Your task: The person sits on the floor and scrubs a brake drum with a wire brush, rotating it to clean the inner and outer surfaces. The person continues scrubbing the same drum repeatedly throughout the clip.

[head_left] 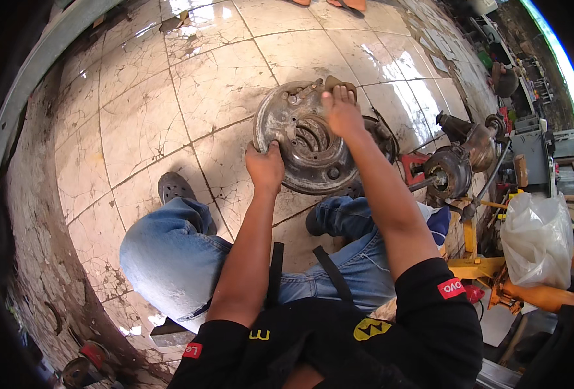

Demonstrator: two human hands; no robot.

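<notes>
A round metal brake backing plate [300,170], grey and stained, is held tilted above the tiled floor in front of my knees. It has a large opening in the middle and several small holes. My left hand [266,168] is closed on its lower left rim, thumb on the near face. At the upper right edge, my right hand [344,113] presses its fingers on a small brown sheet-like piece [332,82], whose kind I cannot make out. Another round metal part [379,135] with a dark cable shows behind the plate, partly hidden by my right forearm.
On the right lies an axle with a hub [452,172] beside a red metal stand [411,167]. Closer in are a yellow metal frame [472,266] and a clear plastic bag [537,240]. A person's sandalled feet [346,5] show at the far edge.
</notes>
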